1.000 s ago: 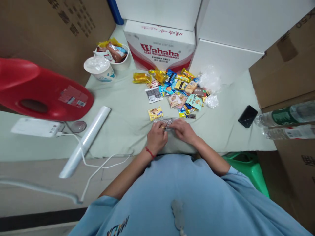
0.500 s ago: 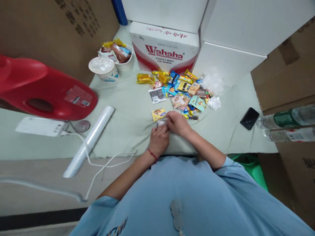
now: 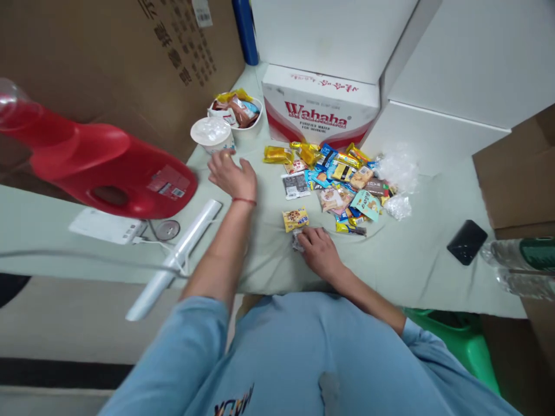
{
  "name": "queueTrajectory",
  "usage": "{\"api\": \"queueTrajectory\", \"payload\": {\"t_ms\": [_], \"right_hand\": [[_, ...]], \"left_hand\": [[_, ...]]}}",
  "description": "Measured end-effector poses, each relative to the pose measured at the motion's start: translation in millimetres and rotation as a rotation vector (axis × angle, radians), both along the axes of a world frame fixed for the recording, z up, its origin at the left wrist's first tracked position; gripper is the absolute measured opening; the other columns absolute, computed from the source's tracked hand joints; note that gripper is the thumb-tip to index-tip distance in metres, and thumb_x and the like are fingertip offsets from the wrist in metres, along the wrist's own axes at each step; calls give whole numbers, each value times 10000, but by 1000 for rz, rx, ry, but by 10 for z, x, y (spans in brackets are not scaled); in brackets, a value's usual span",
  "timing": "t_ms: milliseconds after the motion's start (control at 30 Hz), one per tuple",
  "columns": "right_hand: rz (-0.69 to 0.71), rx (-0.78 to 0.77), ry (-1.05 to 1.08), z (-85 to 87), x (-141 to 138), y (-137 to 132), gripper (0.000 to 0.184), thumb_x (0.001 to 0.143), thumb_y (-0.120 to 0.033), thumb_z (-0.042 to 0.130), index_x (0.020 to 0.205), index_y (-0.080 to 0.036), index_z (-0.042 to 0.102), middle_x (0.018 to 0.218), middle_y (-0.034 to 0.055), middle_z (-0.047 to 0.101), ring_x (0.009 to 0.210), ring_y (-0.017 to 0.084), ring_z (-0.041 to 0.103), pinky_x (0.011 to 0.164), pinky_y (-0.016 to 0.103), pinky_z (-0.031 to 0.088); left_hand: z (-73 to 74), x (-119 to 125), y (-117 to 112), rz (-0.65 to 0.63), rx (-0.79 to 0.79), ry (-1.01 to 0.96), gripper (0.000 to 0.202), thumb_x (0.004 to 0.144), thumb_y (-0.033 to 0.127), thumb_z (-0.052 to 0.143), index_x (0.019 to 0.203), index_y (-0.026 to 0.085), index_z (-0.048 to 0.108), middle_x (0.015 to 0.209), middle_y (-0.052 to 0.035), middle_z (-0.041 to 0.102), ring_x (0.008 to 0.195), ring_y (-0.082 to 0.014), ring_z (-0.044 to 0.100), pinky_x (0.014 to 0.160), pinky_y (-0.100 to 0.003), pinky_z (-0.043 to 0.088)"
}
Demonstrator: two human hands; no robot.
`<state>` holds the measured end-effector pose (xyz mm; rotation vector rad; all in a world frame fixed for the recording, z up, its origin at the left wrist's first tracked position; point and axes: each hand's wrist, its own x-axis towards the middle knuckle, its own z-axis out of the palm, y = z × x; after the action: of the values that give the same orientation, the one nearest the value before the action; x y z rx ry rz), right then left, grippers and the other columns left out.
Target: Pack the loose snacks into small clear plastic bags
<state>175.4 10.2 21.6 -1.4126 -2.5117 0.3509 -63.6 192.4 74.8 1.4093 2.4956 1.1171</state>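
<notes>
My left hand (image 3: 234, 175) reaches out over the cloth with its fingers apart and nothing held. Its fingertips are close to a white paper cup (image 3: 212, 133) filled with clear plastic; contact is hard to make out. Near the front edge, my right hand (image 3: 321, 252) has its fingers curled onto a small grey-silver packet (image 3: 297, 240), mostly covered by them. Just beyond lies a yellow cookie packet (image 3: 295, 219). A dark grey packet (image 3: 296, 185) and a light green snack packet (image 3: 365, 204) lie in the pile of wrapped snacks behind.
Behind the cup stands a bowl (image 3: 254, 128) of wrapped snacks. A red jug (image 3: 125, 167), a power bank (image 3: 104, 230) with a cable and a plastic-film roll (image 3: 173, 266) are at left. Crumpled plastic (image 3: 399, 167), a phone (image 3: 467, 242) and bottles (image 3: 520, 254) lie right. A Wahaba-like carton (image 3: 321, 110) stands behind.
My left hand has left the small packet and moved forward and left to the paper cup. My right hand stays at the packet. The camera view has shifted.
</notes>
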Motion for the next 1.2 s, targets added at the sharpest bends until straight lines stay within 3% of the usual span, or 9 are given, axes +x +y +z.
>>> {"api": "queueTrajectory", "payload": {"t_ms": [167,333,433,533,633,733,867,1033,1200], "right_hand": [[74,4,5,-24,249,-77,401,1026,-139,544,1396,-252,648,1378,157,658,1174,311,566,974,481,501],[186,7,61,-56,518,-340,402,1047,-147,519,1399,-274,666,1394,124,684,1207,277,603,995,452,534],[173,0,88,-108,569,-462,405,1052,-139,506,1388,-271,690,1378,108,718,1234,270,623,1021,455,541],[129,-11,99,-125,565,-507,434,1041,-144,544,1428,-289,677,1417,95,711,1299,281,604,1102,501,508],[152,-27,141,-91,553,-506,464,1028,-144,557,1472,-246,646,1467,116,678,1325,286,579,1124,516,509],[196,-26,228,-30,556,-506,424,1036,-180,555,1449,-183,651,1428,144,687,1334,290,554,1126,525,531],[206,-15,331,37,580,-532,346,1036,-212,558,1350,-148,690,1343,163,708,1343,298,552,1133,530,547],[226,-21,403,76,589,-541,365,1027,-199,562,1374,-152,669,1449,175,658,1425,288,539,1186,533,517],[233,7,428,302,623,-569,235,1041,-225,573,1185,-168,750,1297,151,753,1361,273,618,1132,492,560]], "left_hand": [[-59,-562,609,-187,-183,206,409,996,270,584,1330,46,511,1482,-152,568,1501,-350,372,1267,-688,16],[-29,-700,666,-289,-268,254,257,1058,171,401,1125,1,582,1251,-77,668,1344,-287,535,1234,-656,137],[64,-322,318,-437,-145,266,318,1053,249,475,1244,30,603,1296,-102,696,1319,-294,591,1244,-633,181],[99,229,-335,-700,-35,263,298,1051,324,515,1244,134,639,1360,-87,710,1354,-263,608,1263,-528,254],[-8,740,-1027,-1049,102,266,235,1062,261,473,1144,209,687,1262,-57,774,1388,-253,616,1255,-548,282],[-237,1071,-1453,-1203,127,253,231,1049,218,490,1010,233,717,1167,-43,811,1411,-265,609,1235,-568,319],[-447,1224,-1565,-1230,106,228,289,1009,142,488,1134,227,734,1287,-93,777,1466,-275,561,1217,-563,370],[-379,1125,-1619,-1123,260,246,395,981,151,519,1325,287,659,1532,-83,635,1602,-309,361,1269,-624,261],[-406,945,-1931,-1045,313,231,196,987,190,575,1142,240,685,1124,-80,793,1197,-257,675,1047,-467,443]]}}
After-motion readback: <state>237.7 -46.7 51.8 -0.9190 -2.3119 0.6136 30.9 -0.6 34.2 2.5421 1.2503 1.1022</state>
